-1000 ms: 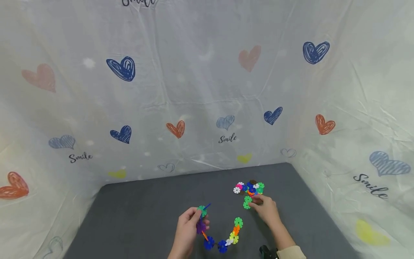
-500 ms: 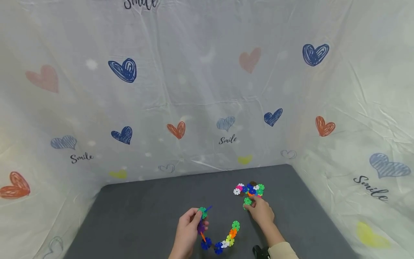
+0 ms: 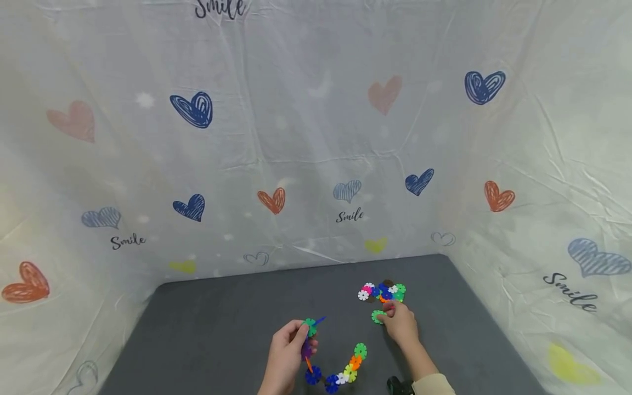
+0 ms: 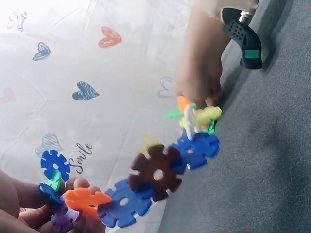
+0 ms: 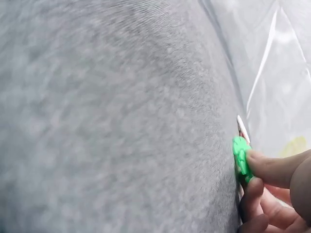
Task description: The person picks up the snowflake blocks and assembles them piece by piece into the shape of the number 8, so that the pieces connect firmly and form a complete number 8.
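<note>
Near the front of the table, my left hand (image 3: 283, 351) grips one end of a chain of interlocking snowflake discs (image 3: 356, 362). In the left wrist view a purple disc (image 4: 65, 218) lies at its fingers, followed by orange, blue, brown (image 4: 167, 187) and blue discs. The chain curves across to the right and ends in a green disc (image 3: 361, 350). Farther back, my right hand (image 3: 404, 328) pinches a loose green disc (image 3: 377, 316) between thumb and finger. Close up in the right wrist view, that green disc (image 5: 241, 158) appears edge-on, low over the cloth.
A pile of loose snowflake discs (image 3: 387, 291) in several colours lies just beyond my right hand. Dark grey cloth covers the table (image 3: 222, 318). A white curtain (image 3: 296, 126) printed with hearts encloses the back and sides. A black wrist device (image 3: 397, 385) sits by the right sleeve.
My right hand has moved slightly, from beside two green discs to pinching one at the pile's near side. My left hand keeps its grip; the chain's free end has shifted slightly toward the front.
</note>
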### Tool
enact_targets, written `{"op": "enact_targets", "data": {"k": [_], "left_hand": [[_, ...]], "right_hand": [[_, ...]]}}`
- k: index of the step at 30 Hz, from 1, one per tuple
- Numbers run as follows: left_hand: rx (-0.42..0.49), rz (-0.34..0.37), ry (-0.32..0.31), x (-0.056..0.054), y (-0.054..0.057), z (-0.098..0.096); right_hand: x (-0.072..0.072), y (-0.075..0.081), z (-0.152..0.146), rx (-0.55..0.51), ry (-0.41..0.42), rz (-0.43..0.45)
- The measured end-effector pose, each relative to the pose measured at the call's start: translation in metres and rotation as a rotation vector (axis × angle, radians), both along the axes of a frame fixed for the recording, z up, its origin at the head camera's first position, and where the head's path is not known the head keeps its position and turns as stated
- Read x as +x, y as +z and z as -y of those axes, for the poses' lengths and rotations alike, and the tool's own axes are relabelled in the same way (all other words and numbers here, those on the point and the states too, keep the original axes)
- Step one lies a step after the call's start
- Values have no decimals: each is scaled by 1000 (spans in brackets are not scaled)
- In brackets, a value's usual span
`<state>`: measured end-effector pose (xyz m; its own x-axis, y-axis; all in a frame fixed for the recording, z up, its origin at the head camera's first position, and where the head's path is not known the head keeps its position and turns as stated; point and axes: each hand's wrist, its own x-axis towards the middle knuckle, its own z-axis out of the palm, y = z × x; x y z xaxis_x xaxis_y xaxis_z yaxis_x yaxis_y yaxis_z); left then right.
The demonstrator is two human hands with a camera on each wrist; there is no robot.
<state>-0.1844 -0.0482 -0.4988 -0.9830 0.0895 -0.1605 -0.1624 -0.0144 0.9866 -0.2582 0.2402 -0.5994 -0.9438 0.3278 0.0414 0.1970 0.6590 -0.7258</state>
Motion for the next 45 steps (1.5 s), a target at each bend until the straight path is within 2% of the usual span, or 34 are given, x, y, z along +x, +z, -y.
{"op": "enact_targets", "data": {"k": [5, 10, 13, 15, 18, 21, 26, 29, 35, 45], "left_hand": [[-6, 3, 4, -1, -2, 0], [8, 33, -5, 0, -1, 0], [24, 20, 8, 0, 0, -1], [35, -5, 40, 0, 2, -2], [41, -47, 120, 0, 3, -4], [12, -103, 201, 1, 4, -6], [-73, -174, 270, 8, 5, -12], [-86, -211, 256, 9, 7, -15], [-93, -314, 206, 10, 8, -18], [-237, -534, 224, 13, 6, -17]], "right_hand": [[6, 6, -1, 48, -12, -12], [17, 21, 4, 64, -2, 4], [23, 33, 10, 40, -3, -44], [28, 43, 15, -38, 20, -96], [37, 60, 28, -200, 91, -193], [51, 81, 41, -334, 168, -272], [74, 106, 69, -497, 290, -321], [77, 110, 86, -548, 328, -338], [76, 110, 97, -550, 385, -436], [77, 109, 91, -608, 466, -527]]}}
